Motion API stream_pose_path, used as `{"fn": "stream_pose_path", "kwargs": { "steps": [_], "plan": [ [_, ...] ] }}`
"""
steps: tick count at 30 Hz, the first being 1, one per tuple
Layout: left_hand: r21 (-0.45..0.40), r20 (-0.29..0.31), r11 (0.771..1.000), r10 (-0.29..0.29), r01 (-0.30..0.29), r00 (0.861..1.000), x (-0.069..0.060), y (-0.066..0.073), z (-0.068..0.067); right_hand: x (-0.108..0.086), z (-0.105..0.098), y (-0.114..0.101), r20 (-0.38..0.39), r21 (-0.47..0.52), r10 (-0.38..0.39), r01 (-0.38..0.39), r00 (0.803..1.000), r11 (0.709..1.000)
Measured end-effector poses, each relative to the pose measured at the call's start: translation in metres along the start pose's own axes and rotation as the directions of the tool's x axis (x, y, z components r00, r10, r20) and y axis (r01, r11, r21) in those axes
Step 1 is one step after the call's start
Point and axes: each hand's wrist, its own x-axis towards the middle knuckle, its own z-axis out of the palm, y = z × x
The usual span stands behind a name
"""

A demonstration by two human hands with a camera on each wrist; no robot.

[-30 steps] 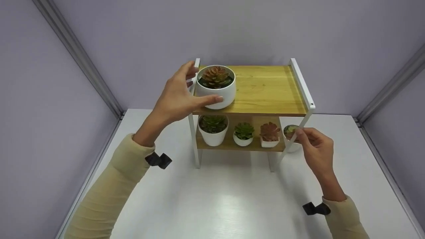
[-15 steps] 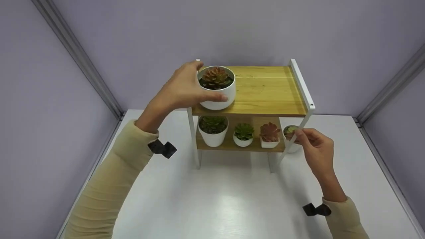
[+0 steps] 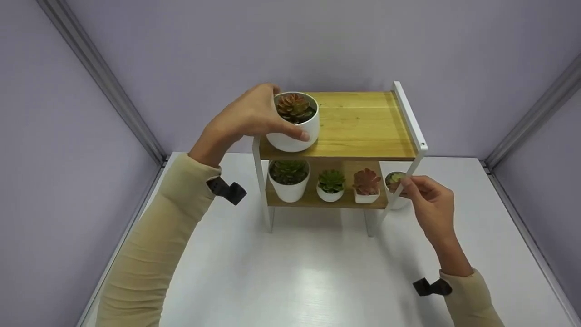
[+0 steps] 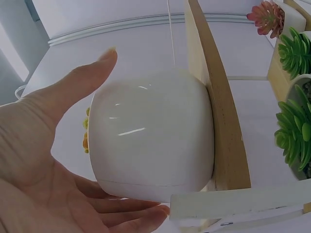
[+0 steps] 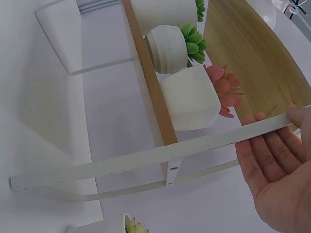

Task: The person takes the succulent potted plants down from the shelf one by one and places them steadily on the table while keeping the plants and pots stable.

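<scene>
At the left end of the shelf's wooden top (image 3: 363, 122) stands a large white pot (image 3: 290, 141) with a reddish-brown succulent. My left hand (image 3: 245, 113) curves round this pot, thumb across its front and fingers at its back left side. In the left wrist view the hand (image 4: 48, 145) lies around the glossy pot (image 4: 150, 131), whose base meets the wooden board (image 4: 223, 111). With thumb and fingers, my right hand (image 3: 433, 206) pinches the white right front upright; the right wrist view shows the hand (image 5: 282, 170) at this upright (image 5: 204, 141).
On the lower shelf (image 3: 308, 200) stand a green succulent in a white pot (image 3: 290, 190), a smaller green one (image 3: 331, 181) and a pink one (image 3: 366, 181). Another potted plant (image 3: 396, 178) stands on the white table (image 3: 236, 263), behind the right upright. Walls enclose the table.
My left hand has moved right and closer round the pot, its wrist raised. The right hand stays on the upright. The head view has shifted slightly.
</scene>
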Motion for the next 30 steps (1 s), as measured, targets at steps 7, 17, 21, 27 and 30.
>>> {"fn": "stream_pose_path", "kwargs": {
  "steps": [7,17,21,27,30],
  "plan": [
    [0.006,0.021,1.0,0.011,-0.011,1.0,0.003,-0.003,0.003,-0.001,0.0,-0.001,0.002,0.005,0.012,-0.012,1.0,1.0],
    [-0.077,-0.011,0.994,0.079,-0.08,0.997,0.001,-0.01,0.008,-0.002,0.001,0.001,-0.002,0.036,0.018,-0.018,1.0,0.999],
    [-0.095,-0.017,0.993,0.074,-0.075,0.997,0.001,-0.012,0.009,-0.002,0.002,0.001,-0.011,0.03,0.014,-0.014,1.0,0.999],
    [-0.098,-0.031,0.993,0.059,-0.061,0.998,0.002,-0.013,0.011,-0.002,0.001,0.001,-0.015,0.025,0.013,-0.012,1.0,1.0],
    [-0.094,-0.034,0.994,0.062,-0.065,0.998,0.002,-0.013,0.012,-0.003,0.001,0.001,-0.017,0.04,0.012,-0.011,1.0,0.999]
  ]
}}
